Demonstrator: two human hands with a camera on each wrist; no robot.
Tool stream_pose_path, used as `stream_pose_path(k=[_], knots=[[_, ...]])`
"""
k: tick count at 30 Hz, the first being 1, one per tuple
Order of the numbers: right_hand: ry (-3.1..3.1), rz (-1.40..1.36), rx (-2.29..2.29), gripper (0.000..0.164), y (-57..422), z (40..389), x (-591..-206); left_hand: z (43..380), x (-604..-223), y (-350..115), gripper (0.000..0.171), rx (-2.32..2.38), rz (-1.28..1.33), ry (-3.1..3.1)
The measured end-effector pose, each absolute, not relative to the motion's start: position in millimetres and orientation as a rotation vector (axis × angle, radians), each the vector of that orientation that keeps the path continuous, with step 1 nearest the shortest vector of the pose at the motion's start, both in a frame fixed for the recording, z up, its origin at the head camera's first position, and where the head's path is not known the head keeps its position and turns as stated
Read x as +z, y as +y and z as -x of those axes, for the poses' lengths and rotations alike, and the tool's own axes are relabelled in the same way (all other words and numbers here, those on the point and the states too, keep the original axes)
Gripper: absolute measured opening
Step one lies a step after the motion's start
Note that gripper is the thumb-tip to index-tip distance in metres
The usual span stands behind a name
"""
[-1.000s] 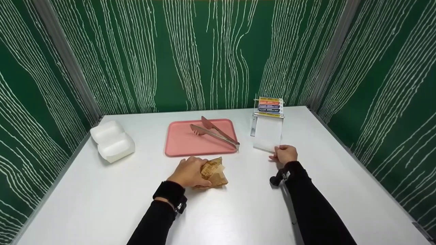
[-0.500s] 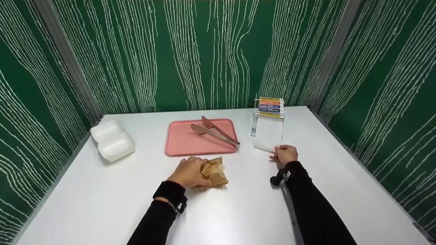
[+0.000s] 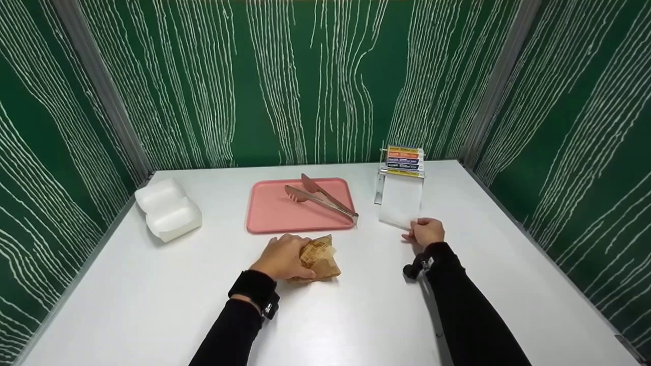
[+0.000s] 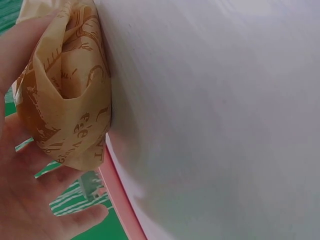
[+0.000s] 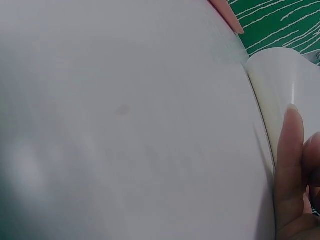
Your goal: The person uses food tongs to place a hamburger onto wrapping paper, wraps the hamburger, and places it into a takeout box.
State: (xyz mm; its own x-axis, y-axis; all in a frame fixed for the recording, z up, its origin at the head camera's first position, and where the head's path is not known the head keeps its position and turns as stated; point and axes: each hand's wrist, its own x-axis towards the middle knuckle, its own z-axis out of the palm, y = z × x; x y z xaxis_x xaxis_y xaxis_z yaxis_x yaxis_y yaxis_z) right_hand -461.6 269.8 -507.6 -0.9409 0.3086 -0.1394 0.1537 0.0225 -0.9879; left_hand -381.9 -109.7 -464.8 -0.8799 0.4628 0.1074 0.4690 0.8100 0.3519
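My left hand (image 3: 286, 258) grips a bundle wrapped in printed brown paper (image 3: 320, 258) on the white table, in front of the pink tray. In the left wrist view, the folded wrapper (image 4: 75, 95) bulges roundly between thumb and fingers; its contents are hidden. At the right, my right hand (image 3: 427, 232) pinches the lower right corner of a white sheet (image 3: 401, 201). That sheet slopes down from a small rack (image 3: 379, 187) topped with a row of coloured, printed strips (image 3: 404, 159). The right wrist view shows the sheet's glossy curved surface (image 5: 280, 70) beside an extended finger (image 5: 290, 145).
Metal tongs (image 3: 325, 201) lie spread across the pink tray (image 3: 269, 213), their hinged end over its right rim. An open white clamshell box (image 3: 173, 216) stands at the left. Green walls with white streaks (image 3: 325, 81) enclose the table (image 3: 325, 325) behind and at both sides.
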Motion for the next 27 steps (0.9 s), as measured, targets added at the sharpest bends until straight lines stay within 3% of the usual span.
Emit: stream_pose_path(k=[18,27], knots=[[-2.180,0.494,2.038,0.027,269.2,459.8,-507.3,380.7,-465.4,-110.0,0.072,-0.607,0.757,-2.979],[-2.260,0.517,2.019,0.041,273.5,463.5,-507.3,382.7,-466.1,-109.5,0.076,-0.608,0.752,-2.989]])
